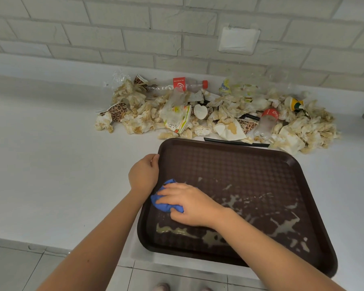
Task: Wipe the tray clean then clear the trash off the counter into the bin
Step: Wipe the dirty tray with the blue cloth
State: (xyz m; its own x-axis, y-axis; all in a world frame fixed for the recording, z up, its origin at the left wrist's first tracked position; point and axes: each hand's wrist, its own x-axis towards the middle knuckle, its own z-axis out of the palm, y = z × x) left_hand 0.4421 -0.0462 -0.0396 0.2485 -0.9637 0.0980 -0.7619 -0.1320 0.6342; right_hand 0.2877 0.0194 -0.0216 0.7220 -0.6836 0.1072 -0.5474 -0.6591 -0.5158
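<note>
White counter point(51, 164) — brown tray point(229, 164) near its edge, trash heap point(219, 110) behind.

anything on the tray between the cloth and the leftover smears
Nothing visible: the right hand holds the blue cloth on the tray, with only smears ahead; the trash pile sits beyond the far rim.

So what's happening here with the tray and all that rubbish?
A person is wiping the brown tray. Their right hand holds a blue cloth down on its near left part, while the left hand grips the tray's left rim. Pale wet smears streak the near half. Behind the tray, a pile of trash with crumpled napkins, paper cups and plastic bottles lies on the white counter, not yet cleared.
</note>
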